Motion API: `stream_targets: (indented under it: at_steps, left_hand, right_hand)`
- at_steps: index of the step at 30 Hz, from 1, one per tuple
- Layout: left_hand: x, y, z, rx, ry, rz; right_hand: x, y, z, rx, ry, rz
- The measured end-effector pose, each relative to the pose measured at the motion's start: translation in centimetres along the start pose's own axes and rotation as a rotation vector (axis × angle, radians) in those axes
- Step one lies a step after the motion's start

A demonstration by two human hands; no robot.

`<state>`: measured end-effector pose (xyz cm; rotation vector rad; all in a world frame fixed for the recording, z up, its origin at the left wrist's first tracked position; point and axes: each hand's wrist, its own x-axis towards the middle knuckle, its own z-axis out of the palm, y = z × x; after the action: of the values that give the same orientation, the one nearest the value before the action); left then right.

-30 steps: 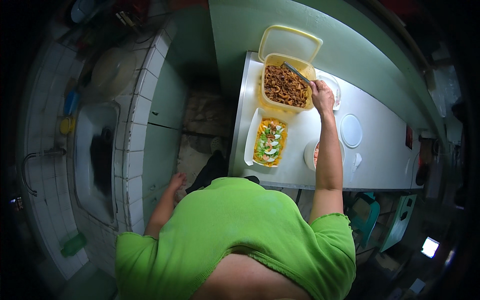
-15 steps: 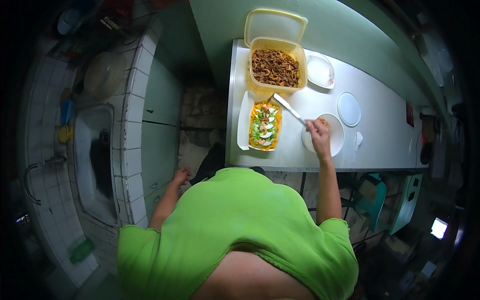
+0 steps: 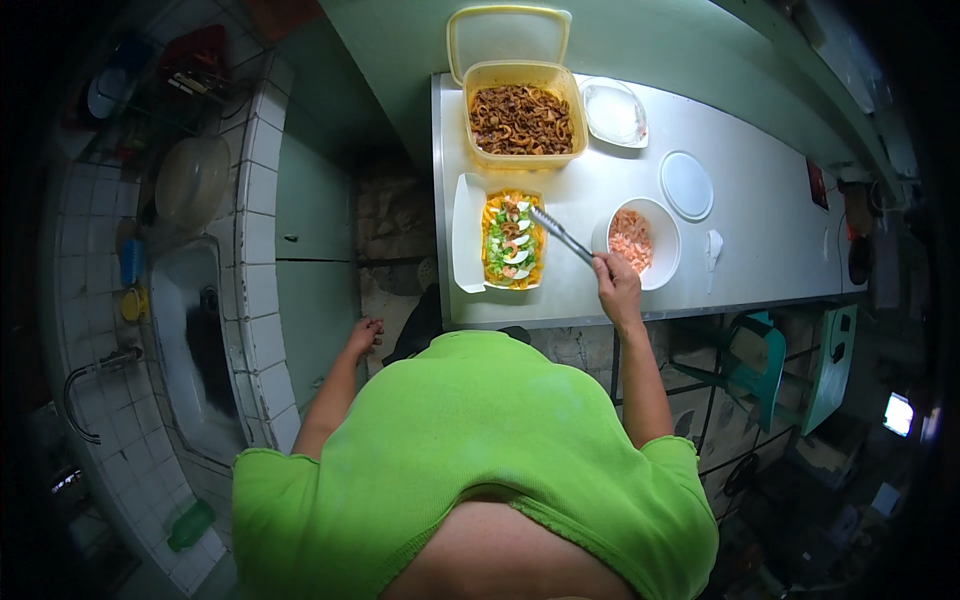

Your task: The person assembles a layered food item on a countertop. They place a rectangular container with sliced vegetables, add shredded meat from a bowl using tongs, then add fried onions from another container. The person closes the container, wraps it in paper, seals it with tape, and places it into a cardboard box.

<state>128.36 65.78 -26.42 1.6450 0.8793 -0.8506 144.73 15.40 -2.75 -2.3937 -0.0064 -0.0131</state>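
Note:
My right hand (image 3: 618, 285) grips metal tongs (image 3: 566, 238) beside the near left rim of a white bowl (image 3: 669, 250). Chopped pink-orange pieces (image 3: 630, 238) lie in that bowl. The tongs' tips are over the right edge of a white paper food box (image 3: 467, 240) with its lid folded back. Inside it, yellow-orange food (image 3: 536, 272) carries egg slices (image 3: 516, 256), chopped green onion (image 3: 496, 238) and some brown bits. My left hand (image 3: 366, 335) hangs by my side, away from the table, fingers loosely bent and nothing visible in them.
Behind the box stands a yellowish plastic tub (image 3: 525, 160) of brown sliced meat and rings, its lid (image 3: 510, 42) propped against the wall. A lidded white container (image 3: 615, 112), a round lid (image 3: 687, 185) and a white plastic utensil (image 3: 713, 248) lie rightward. A sink (image 3: 180, 340) is left, a green chair (image 3: 755, 360) right.
My right hand has come off the bowl toward its near left side, uncovering its contents. The tongs' tips have moved nearer along the box's right side. The whole view has shifted slightly.

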Motion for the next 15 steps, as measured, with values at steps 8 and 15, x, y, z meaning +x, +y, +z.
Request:
stream_targets:
  at_steps: [8,15]
  left_hand:
    - [-2.7,1.6,0.3,-0.009,0.016,-0.054]
    - [-2.0,-3.6,-0.4,-0.125,0.067,-0.135]
  right_hand:
    - [12.4,-3.7,0.0,-0.151,0.200,-0.221]
    - [19.4,-7.2,5.1,-0.531,0.055,-0.355]
